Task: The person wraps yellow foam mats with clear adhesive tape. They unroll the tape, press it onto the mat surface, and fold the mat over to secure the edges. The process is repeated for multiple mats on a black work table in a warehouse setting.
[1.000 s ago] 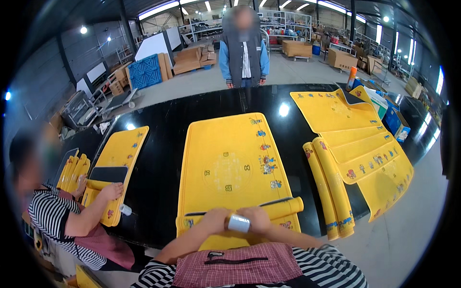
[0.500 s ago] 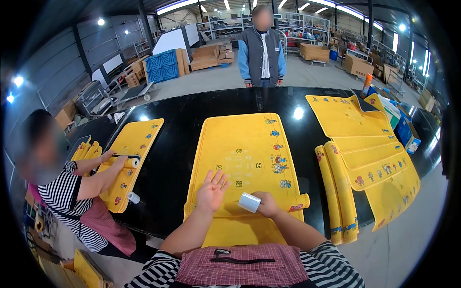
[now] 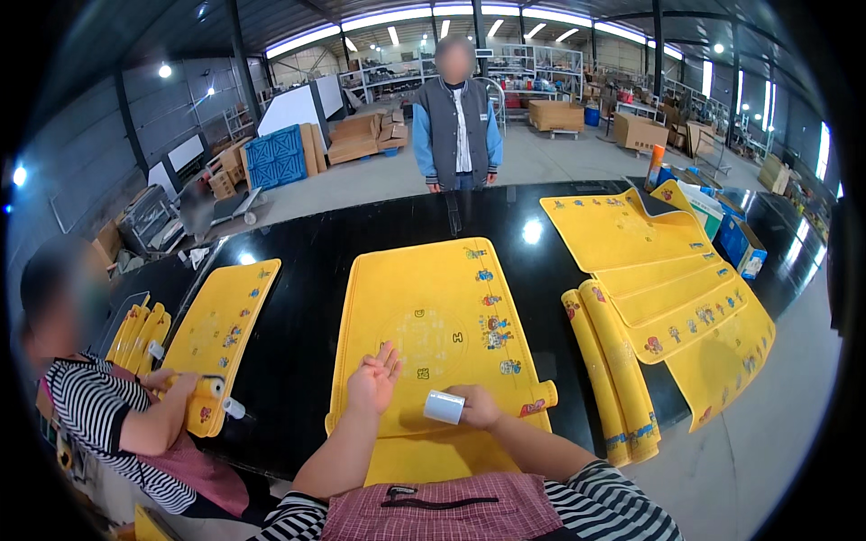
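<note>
Right hand (image 3: 479,408): fingers closed round small silvery-white roll (image 3: 444,407), roll jutting out to left of grip. Left hand (image 3: 372,386): near roll, on its left, palm up, fingers loosely extended, nothing held. Yellow mat (image 3: 397,290) lies below and beyond both hands on black table (image 3: 302,302); mat's rolled end (image 3: 539,397) just right of right-hand grip. Two rolled mats (image 3: 622,379) farther right.

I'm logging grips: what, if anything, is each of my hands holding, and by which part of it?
The right hand holds the pale, shiny roll at its right end. The left hand is open and holds nothing.
</note>
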Tool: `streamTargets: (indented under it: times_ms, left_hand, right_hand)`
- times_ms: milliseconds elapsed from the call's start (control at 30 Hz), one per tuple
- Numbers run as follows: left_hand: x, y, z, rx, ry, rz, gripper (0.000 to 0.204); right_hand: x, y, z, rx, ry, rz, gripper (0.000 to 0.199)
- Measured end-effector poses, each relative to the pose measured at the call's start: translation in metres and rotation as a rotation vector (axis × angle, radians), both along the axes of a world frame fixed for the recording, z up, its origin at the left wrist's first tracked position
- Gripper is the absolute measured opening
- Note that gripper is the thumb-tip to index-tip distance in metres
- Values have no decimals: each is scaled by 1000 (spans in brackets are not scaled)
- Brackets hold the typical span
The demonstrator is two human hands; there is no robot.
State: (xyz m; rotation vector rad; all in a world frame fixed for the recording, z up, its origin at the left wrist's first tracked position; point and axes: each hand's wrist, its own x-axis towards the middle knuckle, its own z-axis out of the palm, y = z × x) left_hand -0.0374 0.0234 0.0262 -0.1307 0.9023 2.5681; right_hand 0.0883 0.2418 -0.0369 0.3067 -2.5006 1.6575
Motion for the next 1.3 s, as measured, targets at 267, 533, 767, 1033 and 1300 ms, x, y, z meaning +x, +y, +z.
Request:
streamTargets:
  times_ms: [267, 533, 767, 1033, 1300]
  left_hand:
    - [-3, -4, 10, 24, 2, 20, 24]
    - [-16, -16, 37, 206, 248, -52, 18]
    - [24, -30, -34, -704, 448, -166, 15]
    - [100, -31, -71, -1480, 1541, 30, 34]
    - [100, -22, -93, -1893, 1736, 84, 45]
  right_hand:
    - [0, -3, -6, -123, -89, -5, 30]
    - [-8, 2, -9, -84, -25, -1, 31]
    - [-1, -2, 0, -23, -35, -5, 31]
    - [-2, -4, -5, -162, -55, 26, 29]
    - [-31, 17, -19, -160, 38, 70, 27]
